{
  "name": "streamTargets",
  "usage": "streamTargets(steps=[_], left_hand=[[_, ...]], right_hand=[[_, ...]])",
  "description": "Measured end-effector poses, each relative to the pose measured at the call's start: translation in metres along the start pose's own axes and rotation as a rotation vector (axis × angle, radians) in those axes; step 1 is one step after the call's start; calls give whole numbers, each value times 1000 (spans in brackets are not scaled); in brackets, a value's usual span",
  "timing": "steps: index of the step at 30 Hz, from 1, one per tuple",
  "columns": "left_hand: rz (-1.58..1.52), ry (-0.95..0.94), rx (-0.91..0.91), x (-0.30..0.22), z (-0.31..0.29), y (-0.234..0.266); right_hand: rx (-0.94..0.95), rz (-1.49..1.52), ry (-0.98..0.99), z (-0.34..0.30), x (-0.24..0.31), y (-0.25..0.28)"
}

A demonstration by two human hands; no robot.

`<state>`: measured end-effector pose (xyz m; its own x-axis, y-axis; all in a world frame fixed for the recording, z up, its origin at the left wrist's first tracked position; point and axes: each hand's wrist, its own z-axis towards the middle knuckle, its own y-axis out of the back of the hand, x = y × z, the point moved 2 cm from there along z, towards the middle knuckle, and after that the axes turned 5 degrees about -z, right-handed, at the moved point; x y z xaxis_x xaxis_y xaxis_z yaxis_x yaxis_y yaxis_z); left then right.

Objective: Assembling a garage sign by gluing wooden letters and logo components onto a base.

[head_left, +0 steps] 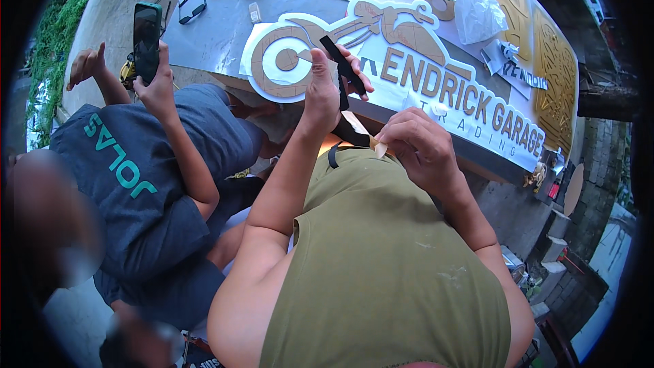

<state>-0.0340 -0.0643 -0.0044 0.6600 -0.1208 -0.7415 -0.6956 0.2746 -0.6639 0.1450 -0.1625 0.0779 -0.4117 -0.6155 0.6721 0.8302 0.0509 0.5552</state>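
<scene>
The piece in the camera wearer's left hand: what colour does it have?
The piece looks mainly black; the head view shows it best.

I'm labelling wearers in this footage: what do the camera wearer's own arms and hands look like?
The left hand and right hand are ungloved, with no watch visible. The arms are uncovered; the olive-green shirt is sleeveless, with pale smudges.

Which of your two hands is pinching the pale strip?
Your right hand: its fingertips pinch the pale strip, while your left hand, thumb up, holds the black cut-out piece.
</scene>
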Motion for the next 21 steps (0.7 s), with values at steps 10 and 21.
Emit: streamTargets(steps=[10,21], left_hand=[[-75,-92,-102,-13,-1,9],[-182,-239,-14,16,-11,-12]], right_hand=[[-76,425,-467,-21,-44,-14],[66,895,-782,-10,-57,-60]])
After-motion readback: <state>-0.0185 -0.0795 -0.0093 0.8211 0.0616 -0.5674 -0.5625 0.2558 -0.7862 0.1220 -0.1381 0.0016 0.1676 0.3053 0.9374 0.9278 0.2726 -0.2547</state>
